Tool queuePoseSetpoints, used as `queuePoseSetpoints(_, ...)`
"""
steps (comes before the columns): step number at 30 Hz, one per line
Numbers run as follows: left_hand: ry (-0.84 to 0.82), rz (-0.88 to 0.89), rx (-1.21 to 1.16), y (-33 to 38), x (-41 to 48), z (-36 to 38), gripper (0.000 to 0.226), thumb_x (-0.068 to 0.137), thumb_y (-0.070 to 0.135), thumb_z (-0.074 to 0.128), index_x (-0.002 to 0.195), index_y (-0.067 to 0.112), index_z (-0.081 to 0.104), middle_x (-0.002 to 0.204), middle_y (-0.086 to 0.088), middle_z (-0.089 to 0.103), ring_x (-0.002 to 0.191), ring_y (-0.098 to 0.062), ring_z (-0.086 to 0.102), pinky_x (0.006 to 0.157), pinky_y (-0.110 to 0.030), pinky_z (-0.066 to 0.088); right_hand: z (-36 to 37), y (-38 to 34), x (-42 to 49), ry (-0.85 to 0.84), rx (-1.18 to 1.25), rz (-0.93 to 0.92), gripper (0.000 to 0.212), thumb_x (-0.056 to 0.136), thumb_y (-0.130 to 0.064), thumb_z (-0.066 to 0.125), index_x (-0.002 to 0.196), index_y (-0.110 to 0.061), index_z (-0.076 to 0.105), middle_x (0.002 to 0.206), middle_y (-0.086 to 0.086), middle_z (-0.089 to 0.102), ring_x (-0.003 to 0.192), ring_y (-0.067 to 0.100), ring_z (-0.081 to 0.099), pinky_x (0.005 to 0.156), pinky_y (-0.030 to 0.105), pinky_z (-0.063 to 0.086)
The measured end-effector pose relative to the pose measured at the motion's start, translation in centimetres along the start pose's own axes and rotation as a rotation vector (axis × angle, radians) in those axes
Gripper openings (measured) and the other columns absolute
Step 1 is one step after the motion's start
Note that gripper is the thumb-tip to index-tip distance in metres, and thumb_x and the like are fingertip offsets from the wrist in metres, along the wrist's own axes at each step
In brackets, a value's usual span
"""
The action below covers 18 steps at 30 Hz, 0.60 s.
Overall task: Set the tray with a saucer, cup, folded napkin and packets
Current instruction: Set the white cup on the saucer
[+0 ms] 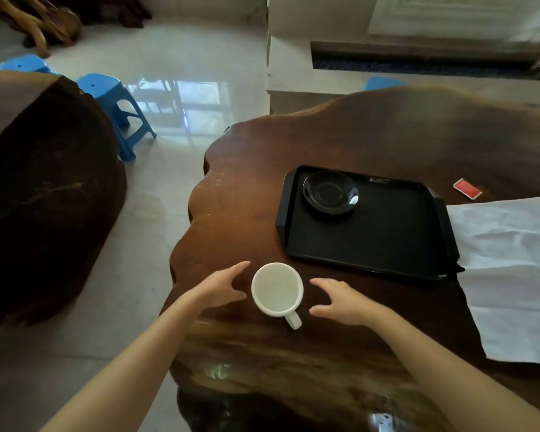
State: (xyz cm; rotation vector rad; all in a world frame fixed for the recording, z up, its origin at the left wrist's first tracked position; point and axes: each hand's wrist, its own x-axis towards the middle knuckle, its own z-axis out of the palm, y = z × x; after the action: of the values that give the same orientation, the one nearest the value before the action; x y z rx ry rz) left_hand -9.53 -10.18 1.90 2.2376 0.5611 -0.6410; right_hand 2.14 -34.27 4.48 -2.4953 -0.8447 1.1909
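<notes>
Nearest, on bare forearms: left hand point(222, 286) and right hand point(343, 302), both spread, fingers loosely curved, gripping nothing. Flank a white cup point(276, 288) on the table point(247, 213), one at each side, just beside its wall with a sliver of wood showing between skin and cup. Stands upright between them, empty, handle turned back toward the right wrist.

Beyond the right hand, well apart from it: black tray point(371, 244), flat on the table. Holds a black saucer point(330, 194) alone, in the far corner on the left-hand side. Between cup and saucer: the tray's raised near rim.

Outward of the right hand, touching the tray's right edge: large white napkin point(512, 275), unfolded and creased, spread flat. Farther off, past the tray's far right corner: one red packet point(467, 188), lying flat, apart from tray and napkin alike.

Beyond the left hand, past the table's wavy edge: pale glossy floor point(156, 213), two blue stools point(113, 101), and a dark wooden slab point(44, 198) well to the outside.
</notes>
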Motion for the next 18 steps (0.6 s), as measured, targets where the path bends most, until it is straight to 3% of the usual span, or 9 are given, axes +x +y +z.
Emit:
queuePoseSetpoints(4,0.005,0.134,-0.157,-0.7,-0.3,2.3,0.095,0.075,0.010,0.075,0.147,0.032,0.018,0.152,0.005,0.030,0.139,-0.016,0.029,0.113,-0.034,0.030,4.0,-0.6,-1.0,-0.043,0.045,0.019,0.082,0.082,-0.043,0.065,0.148,-0.018,0.021,0.153,0.002,0.027,0.140,0.020,0.024,0.111,0.036,0.028)
queuePoseSetpoints(8,-0.013,0.174,-0.403,-0.4,-0.2,4.2,0.101,0.071,0.009,0.078,0.146,0.035,0.015,0.148,0.009,0.032,0.135,-0.011,0.031,0.112,-0.033,0.031,6.3,-0.9,-0.6,0.034,0.146,0.055,0.087,0.075,-0.046,0.071,0.145,-0.019,0.026,0.149,0.001,0.035,0.135,0.018,0.034,0.108,0.039,0.037)
queuePoseSetpoints(12,0.058,0.205,-0.468,-0.2,-0.3,5.4,0.101,0.071,0.008,0.078,0.146,0.032,0.015,0.137,0.016,0.033,0.128,-0.002,0.031,0.104,-0.021,0.031,7.6,-1.5,-0.5,0.189,0.268,0.059,0.067,0.083,-0.033,0.067,0.141,-0.019,0.036,0.136,0.000,0.049,0.121,0.014,0.050,0.098,0.032,0.046)
queuePoseSetpoints(18,0.115,0.236,-0.560,-0.3,-0.4,6.4,0.097,0.068,0.005,0.080,0.142,0.032,0.024,0.137,0.013,0.038,0.129,-0.006,0.037,0.105,-0.026,0.035,7.8,-1.9,-0.7,0.318,0.381,0.051,0.045,0.088,-0.025,0.063,0.130,-0.015,0.051,0.121,-0.001,0.061,0.109,0.014,0.057,0.086,0.024,0.045)
